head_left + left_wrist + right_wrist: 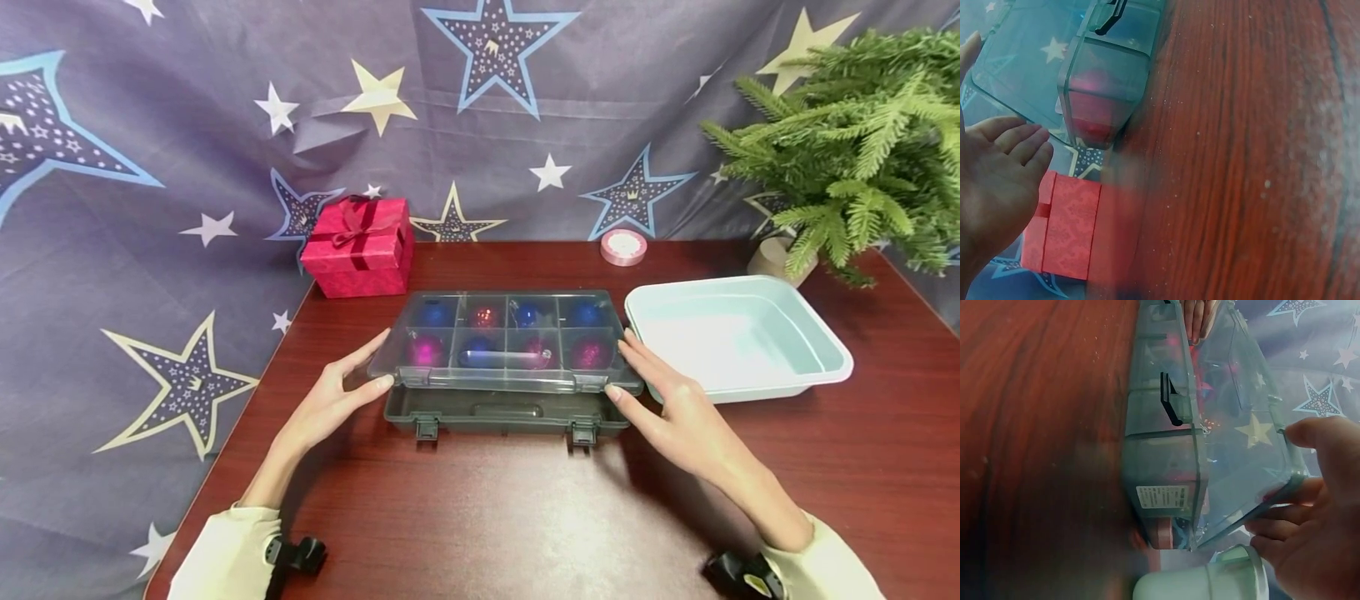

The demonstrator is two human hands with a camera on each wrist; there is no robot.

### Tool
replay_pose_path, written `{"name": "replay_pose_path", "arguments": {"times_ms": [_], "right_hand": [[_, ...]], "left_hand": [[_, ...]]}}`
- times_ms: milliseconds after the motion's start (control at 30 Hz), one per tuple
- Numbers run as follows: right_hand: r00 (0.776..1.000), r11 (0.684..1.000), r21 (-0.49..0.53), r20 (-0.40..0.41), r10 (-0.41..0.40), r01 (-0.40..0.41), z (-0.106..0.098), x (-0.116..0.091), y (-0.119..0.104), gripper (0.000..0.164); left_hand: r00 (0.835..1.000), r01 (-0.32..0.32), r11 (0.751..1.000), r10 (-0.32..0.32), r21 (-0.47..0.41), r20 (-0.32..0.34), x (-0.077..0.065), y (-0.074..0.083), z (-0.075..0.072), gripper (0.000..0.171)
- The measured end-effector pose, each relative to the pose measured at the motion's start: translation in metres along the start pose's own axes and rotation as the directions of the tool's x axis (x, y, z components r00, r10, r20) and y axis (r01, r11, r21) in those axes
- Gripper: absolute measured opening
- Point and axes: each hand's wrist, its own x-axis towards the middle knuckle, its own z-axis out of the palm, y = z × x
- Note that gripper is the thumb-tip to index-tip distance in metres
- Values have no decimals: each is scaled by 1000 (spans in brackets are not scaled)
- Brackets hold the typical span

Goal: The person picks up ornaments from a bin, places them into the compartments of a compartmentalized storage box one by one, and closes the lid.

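A clear grey-green plastic organizer box lies on the table with its lid tilted partly up from the front. Through the lid show shiny baubles, among them a red one and a magenta one, each in its own compartment. My left hand holds the lid's left side, thumb at the front corner and fingers along the edge. At the opposite corner my right hand pinches the lid between thumb and fingers. Two latches hang down from the base's front.
Right of the box stands a pale mint plastic tub, close to my right hand. A red gift box sits back left. Behind are a pink ribbon roll and a small artificial fir tree, against a starry cloth.
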Motion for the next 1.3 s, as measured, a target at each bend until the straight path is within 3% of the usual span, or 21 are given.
{"name": "replay_pose_path", "arguments": {"times_ms": [200, 467, 1033, 1300], "right_hand": [[995, 999, -40, 94, 22, -19, -4, 2, -4, 63], [990, 995, -98, 136, 21, -8, -5, 1, -11, 62], [989, 983, -164, 133, -62, 84, -1, -5, -2, 59], [986, 969, -194, 92, -136, 152, 5, -10, 5, 60]], "left_hand": [[1000, -6, 1000, 6, -17, -3, -1, -2, 0, 68], [1000, -15, 998, 16, -55, 12, -3, -5, 0, 71], [999, 15, 999, -14, -34, 42, -8, -11, 3, 76], [998, 32, 994, -26, -103, 62, -11, -14, 9, 83]]}}
